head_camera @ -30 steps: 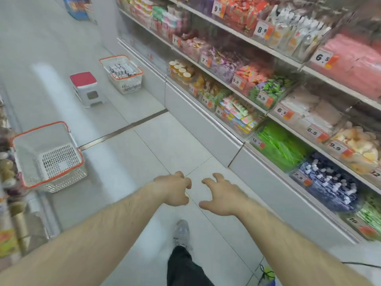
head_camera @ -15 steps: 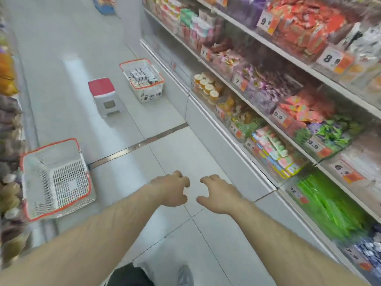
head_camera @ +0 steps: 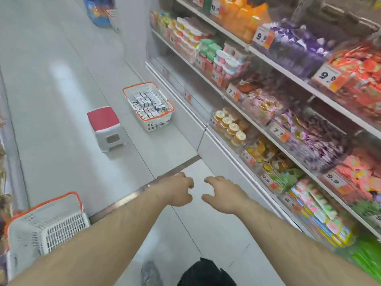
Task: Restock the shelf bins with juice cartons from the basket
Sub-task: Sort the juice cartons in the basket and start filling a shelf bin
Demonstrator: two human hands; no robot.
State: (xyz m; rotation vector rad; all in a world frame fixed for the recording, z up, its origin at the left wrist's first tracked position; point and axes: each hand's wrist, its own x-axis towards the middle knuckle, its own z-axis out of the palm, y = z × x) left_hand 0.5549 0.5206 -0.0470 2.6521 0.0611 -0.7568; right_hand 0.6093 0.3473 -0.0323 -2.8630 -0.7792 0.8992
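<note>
Reaching out over the floor [head_camera: 61, 83], the left hand [head_camera: 177, 190] and right hand [head_camera: 222, 193] hang side by side, fingers loosely curled, holding nothing. Well ahead, the orange-rimmed basket [head_camera: 162, 122] of juice cartons [head_camera: 146, 103] sits on the floor just beside the shelf [head_camera: 198, 120], a red-topped stool [head_camera: 106, 127] near it. A second basket [head_camera: 47, 223] lies at lower left.

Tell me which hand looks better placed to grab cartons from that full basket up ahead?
Probably the right hand. The basket of juice cartons sits by the base of the shelves, on the person's right. The left hand is also free, but lines up more with the stool. Both are far off.
</note>
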